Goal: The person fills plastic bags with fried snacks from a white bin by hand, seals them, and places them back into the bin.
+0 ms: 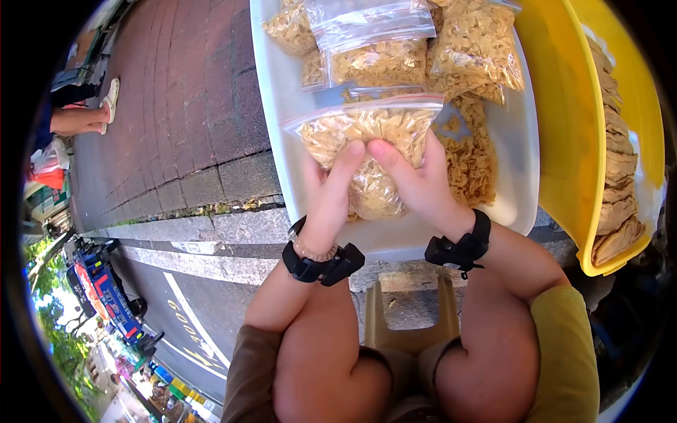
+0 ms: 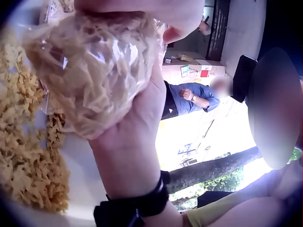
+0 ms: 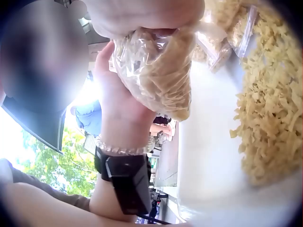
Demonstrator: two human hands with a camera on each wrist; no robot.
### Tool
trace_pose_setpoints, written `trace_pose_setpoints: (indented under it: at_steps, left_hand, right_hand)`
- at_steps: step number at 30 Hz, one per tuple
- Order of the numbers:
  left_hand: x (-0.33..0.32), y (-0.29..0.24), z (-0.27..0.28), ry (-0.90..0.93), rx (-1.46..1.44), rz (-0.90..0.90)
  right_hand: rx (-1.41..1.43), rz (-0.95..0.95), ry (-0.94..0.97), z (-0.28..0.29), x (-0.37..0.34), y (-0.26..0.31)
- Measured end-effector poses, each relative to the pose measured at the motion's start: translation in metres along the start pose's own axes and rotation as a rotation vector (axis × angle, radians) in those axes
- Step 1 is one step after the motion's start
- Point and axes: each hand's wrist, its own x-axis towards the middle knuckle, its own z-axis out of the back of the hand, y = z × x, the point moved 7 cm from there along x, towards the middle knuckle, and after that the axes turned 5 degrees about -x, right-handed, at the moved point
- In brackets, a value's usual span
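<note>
A clear zip bag (image 1: 375, 185) full of pale yellow dried strips is between my two hands, its sealed edge turned away from me. My left hand (image 1: 329, 194) grips the bag's left side, the thumb laid over its front. From the other side my right hand (image 1: 428, 185) grips it too, and the two thumb tips nearly meet at the middle. In the left wrist view the bag (image 2: 97, 75) bulges with crinkled plastic, and the right hand's fingers are hidden behind it. The right wrist view shows the bag (image 3: 156, 75) over the tray, its far side covered by the left hand.
Below the hands lies a white tray (image 1: 518, 190) with loose dried strips (image 1: 474, 166) and several filled zip bags (image 1: 476, 49). A yellow tub (image 1: 564, 141) with folded brownish pieces stands to the right. A stool (image 1: 405, 338) is between the knees; pavement and road are at left.
</note>
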Motion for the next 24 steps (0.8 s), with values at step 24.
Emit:
trace_pose_setpoints:
  at_steps: [24]
  left_hand:
    - [-0.012, -0.013, -0.004, 0.065, 0.164, -0.134]
  right_hand:
    - [-0.52, 0.365, 0.229, 0.002, 0.018, 0.061]
